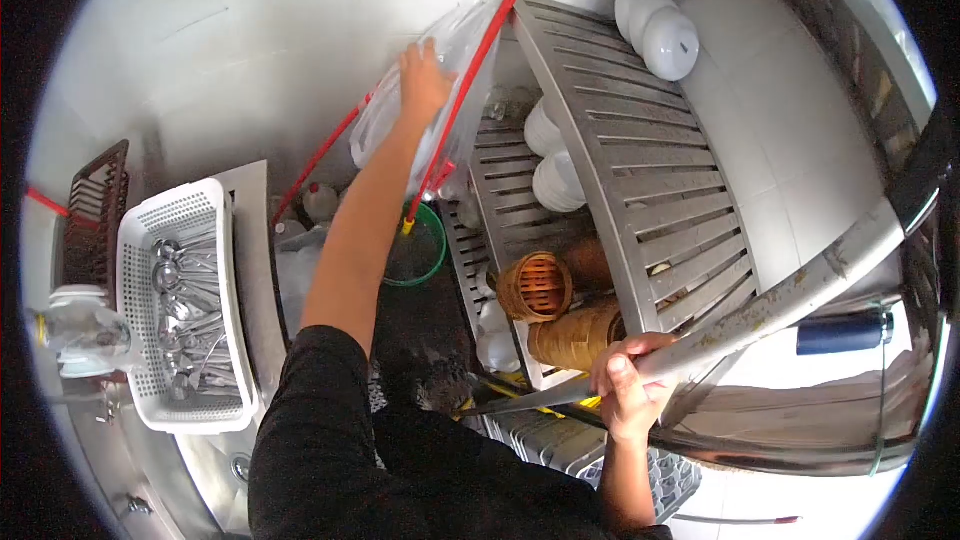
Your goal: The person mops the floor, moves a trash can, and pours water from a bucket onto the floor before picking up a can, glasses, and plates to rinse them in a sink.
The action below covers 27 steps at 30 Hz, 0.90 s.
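Our left hand is stretched far out, up into the upper middle of the frame, and lies against a clear plastic bag that hangs beside the tiled wall. The fingers look fairly straight and only slightly spread on the film. We cannot tell whether they pinch the bag or merely rest on it. A red pole runs diagonally across the bag just right of this hand.

Our right hand is low in the frame, right of centre and well apart from the left. It is closed tight around the steel rail at the front edge of a slatted metal rack, fingers wrapped over the tube and the thumb showing on the near side.

On the rack's lower tiers we see stacked white bowls and, nearer to our right hand, bamboo steamers lying on their sides. More white bowls sit at the very top of the rack. Below the bag, in the middle of the frame, stands a green-rimmed bucket. At the left edge, a white plastic basket holds metal spoons.
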Available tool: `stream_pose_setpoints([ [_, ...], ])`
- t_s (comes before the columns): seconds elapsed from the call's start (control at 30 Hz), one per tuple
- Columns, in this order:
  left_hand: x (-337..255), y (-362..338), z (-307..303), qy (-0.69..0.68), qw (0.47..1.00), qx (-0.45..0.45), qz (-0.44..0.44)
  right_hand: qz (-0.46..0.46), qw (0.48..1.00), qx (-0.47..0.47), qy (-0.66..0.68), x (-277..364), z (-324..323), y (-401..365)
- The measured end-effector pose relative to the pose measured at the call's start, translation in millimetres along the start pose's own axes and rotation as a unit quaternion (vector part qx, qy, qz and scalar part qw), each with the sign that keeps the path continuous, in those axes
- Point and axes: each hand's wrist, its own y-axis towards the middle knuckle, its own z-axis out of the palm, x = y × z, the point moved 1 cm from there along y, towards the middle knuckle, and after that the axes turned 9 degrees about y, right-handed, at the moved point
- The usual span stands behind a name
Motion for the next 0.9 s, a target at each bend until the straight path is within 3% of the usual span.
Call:
stream_pose_setpoints([
  [0.03, -11.0, -4.6, -6.3, 0.01, 0.999, -0.029, 0.015, -0.002, 1.0, 0.004, -0.003, -0.6, -5.0, 1.2],
  [0.13, -42.4, -9.5, -27.0, -0.089, 0.993, 0.009, 0.08, 0.002, 1.0, 0.009, 0.012, 0.5, -13.7, 5.3],
  [0.23, -56.6, -18.4, -31.5, -0.16, 0.98, 0.118, 0.017, 0.026, 0.999, 0.005, 0.039, 0.5, -20.1, 14.3],
  [0.43, -63.5, -34.2, -30.9, -0.122, 0.974, 0.189, -0.027, 0.012, 0.999, -0.013, 0.027, -10.4, -31.2, 35.7],
  [0.53, -52.4, -20.8, 21.8, -0.096, 0.977, 0.191, -0.023, 0.022, 0.999, -0.034, 0.021, -18.4, -29.1, 43.2],
  [0.63, -52.0, -7.8, 53.8, -0.201, 0.949, 0.222, -0.103, 0.021, 0.999, -0.027, 0.021, -31.0, -26.6, 56.1],
  [0.73, -47.4, 10.8, 101.2, -0.169, 0.958, 0.203, -0.108, 0.004, 1.0, -0.011, 0.011, -37.7, -21.1, 69.1],
  [0.9, -38.5, 25.2, 153.6, -0.195, 0.946, 0.178, -0.19, -0.007, 1.0, -0.02, -0.015, -47.0, -22.4, 82.6],
])
